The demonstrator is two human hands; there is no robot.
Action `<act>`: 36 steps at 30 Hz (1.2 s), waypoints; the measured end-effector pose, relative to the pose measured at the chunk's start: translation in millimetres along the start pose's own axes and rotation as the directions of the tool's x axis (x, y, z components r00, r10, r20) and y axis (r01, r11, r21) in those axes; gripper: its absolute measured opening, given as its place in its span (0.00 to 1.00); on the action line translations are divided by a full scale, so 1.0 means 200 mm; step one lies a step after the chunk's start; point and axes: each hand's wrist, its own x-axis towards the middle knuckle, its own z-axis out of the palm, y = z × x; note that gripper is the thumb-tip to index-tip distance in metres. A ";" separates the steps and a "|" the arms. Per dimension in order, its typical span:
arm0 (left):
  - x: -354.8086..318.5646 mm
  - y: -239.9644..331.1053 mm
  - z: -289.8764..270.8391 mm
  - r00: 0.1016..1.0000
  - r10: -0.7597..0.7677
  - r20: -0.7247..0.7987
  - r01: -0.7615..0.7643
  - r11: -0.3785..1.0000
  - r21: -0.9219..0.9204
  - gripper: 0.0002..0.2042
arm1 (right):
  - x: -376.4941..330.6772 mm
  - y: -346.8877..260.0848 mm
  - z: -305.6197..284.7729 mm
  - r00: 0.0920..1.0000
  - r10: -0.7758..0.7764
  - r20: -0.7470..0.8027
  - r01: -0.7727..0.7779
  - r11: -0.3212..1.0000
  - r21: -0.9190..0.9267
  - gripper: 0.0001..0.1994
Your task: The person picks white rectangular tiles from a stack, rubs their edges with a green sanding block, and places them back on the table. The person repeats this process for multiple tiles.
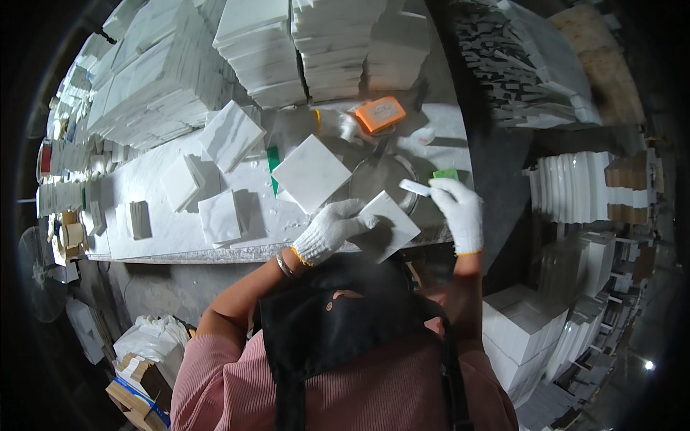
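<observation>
My left hand [332, 231], in a white knit glove, grips a square white stone tile [394, 224] by its left corner, tilted above the table's front edge. In my gloved right hand [458, 214] is a small white flat bar [414, 188], its free end pointing left, apart from the tile; its exact kind cannot be made out. Just beyond the held tile is a shallow round dish [392, 174], partly covered, with a dark handle-like piece across it. Another square white tile [313, 174] lies beyond my left hand, next to a green strip [273, 169].
Tall stacks of white tiles [259, 54] line the table's back. An orange box-shaped block [381, 113] and a green pad [445, 174] sit at the right. Loose tiles [219, 218] are spread on the left. White boxes [521, 320] stand on the floor at my right.
</observation>
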 end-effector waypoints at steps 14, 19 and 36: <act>0.01 0.01 0.00 1.000 0.016 0.021 -0.015 1.000 -0.019 0.15 | 0.56 0.21 0.16 0.992 -0.121 -0.036 0.112 0.976 -0.185 0.24; 0.01 0.01 -0.02 0.998 0.042 0.045 -0.042 0.999 -0.007 0.15 | 0.63 0.26 0.18 0.998 0.021 0.057 -0.008 0.974 -0.227 0.21; 0.04 -0.02 -0.02 0.997 0.053 0.048 -0.048 0.994 -0.097 0.15 | 0.06 -0.24 -0.15 0.925 -0.143 0.351 0.148 0.989 0.012 0.19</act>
